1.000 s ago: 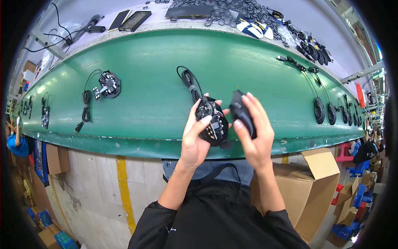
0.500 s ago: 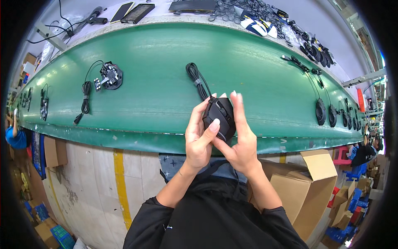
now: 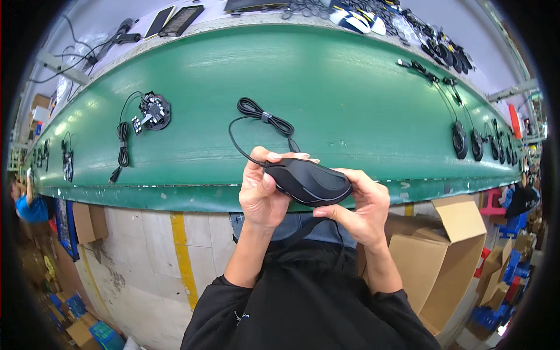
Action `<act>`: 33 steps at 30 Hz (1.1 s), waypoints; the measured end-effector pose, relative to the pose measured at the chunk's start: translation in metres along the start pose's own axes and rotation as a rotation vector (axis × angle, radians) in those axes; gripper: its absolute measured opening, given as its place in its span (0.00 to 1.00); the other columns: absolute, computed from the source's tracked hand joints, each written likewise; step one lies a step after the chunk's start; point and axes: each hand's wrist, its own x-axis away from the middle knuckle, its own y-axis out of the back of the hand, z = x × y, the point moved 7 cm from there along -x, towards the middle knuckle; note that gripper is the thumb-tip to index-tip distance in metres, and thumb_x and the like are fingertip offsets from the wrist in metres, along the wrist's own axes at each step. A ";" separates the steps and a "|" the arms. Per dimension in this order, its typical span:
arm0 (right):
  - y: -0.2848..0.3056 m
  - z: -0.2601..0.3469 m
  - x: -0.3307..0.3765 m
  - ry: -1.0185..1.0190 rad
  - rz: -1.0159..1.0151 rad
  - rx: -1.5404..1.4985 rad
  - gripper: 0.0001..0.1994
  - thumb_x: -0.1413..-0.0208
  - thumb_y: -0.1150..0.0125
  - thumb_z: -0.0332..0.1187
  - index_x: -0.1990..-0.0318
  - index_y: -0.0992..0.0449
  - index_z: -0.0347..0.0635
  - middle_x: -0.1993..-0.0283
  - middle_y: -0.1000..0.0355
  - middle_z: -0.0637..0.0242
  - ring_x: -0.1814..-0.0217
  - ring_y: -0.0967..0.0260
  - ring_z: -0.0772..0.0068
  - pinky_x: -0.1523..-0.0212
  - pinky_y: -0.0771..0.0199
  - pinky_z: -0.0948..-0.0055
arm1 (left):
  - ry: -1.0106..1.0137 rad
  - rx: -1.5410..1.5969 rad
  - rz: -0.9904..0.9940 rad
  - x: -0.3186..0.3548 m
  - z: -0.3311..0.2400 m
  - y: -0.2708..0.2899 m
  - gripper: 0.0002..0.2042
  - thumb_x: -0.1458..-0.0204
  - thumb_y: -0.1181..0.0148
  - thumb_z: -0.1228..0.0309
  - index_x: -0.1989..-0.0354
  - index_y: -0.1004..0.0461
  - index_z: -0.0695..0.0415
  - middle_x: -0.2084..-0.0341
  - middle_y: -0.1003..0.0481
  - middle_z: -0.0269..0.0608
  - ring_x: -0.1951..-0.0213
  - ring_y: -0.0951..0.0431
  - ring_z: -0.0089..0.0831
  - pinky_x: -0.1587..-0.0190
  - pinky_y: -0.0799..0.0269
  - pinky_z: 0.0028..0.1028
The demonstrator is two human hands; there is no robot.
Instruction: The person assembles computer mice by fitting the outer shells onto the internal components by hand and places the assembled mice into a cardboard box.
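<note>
Fingers [image 3: 259, 156] of the left hand [image 3: 260, 199] and right hand [image 3: 370, 213], parted around it, pinch one black mouse [image 3: 309, 181] at opposite ends above the near edge of a green counter [image 3: 204, 76], its one tied cable [image 3: 265, 116] lying beyond; at least two opened mice [image 3: 156, 111] rest at left, at least five closed mice [image 3: 460, 142] at right

The bench [image 3: 204, 70] is surfaced in smooth, glossy green. Near its middle, a coiled black cable [image 3: 280, 124] is laid, bound with a grey tie [image 3: 266, 117]. To the left, an opened mouse [image 3: 156, 111] with exposed circuitry is set near its bundled cord [image 3: 123, 146]; farther left, smaller corded assemblies [image 3: 67, 160] are spaced. At the right, closed black mice [image 3: 459, 140] are lined up, cords stretched toward the back edge.
</note>
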 end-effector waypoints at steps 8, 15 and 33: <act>-0.003 -0.025 0.000 -0.583 0.195 -0.968 0.20 0.41 0.36 0.37 0.50 0.26 0.28 0.60 0.22 0.57 0.63 0.20 0.69 0.69 0.17 0.74 | -0.022 -0.661 0.238 -0.011 -0.020 -0.037 0.46 0.64 0.21 0.66 0.36 0.42 0.65 0.35 0.43 0.69 0.32 0.42 0.57 0.34 0.43 0.48; -0.004 -0.026 0.003 -0.369 0.012 -0.710 0.24 0.40 0.37 0.40 0.43 0.28 0.31 0.54 0.22 0.52 0.59 0.20 0.66 0.61 0.20 0.74 | -0.116 -0.652 0.095 -0.014 -0.019 -0.018 0.21 0.63 0.25 0.80 0.58 0.26 0.66 0.59 0.22 0.57 0.51 0.21 0.52 0.46 0.27 0.53; 0.012 0.021 0.002 0.085 -0.174 0.387 0.24 0.56 0.33 0.18 0.47 0.23 0.34 0.52 0.23 0.48 0.50 0.23 0.52 0.49 0.21 0.66 | 0.022 -0.358 -0.161 -0.016 0.012 -0.024 0.29 0.51 0.29 0.67 0.43 0.34 0.64 0.46 0.28 0.58 0.45 0.26 0.48 0.40 0.32 0.46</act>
